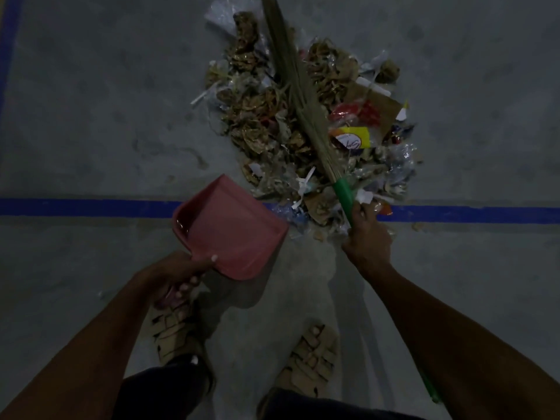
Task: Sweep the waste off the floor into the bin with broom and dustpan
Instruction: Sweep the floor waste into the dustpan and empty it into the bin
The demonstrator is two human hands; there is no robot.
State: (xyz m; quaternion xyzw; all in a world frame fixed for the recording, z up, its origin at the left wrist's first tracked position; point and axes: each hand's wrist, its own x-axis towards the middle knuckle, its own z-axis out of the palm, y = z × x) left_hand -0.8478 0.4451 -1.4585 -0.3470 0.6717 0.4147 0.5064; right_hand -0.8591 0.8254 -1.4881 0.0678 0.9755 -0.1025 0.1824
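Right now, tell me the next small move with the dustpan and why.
Probably lower the pink dustpan until its front edge sits flat at the near side of the waste pile. The left hand holds it tilted and empty, while the right hand has the broom lying across the pile.

Head view looks steeply down, seemingly near, at floor (91, 116).

A dim room with a grey floor

The floor (91, 86) is grey concrete, with dark smudges and faint marks on it. A blue line (85, 207) runs across it from left to right. Another blue stripe (10, 40) runs along the far left edge, going away into the distance. The light is low, so the corners look dark. No walls, windows or furniture can be seen.
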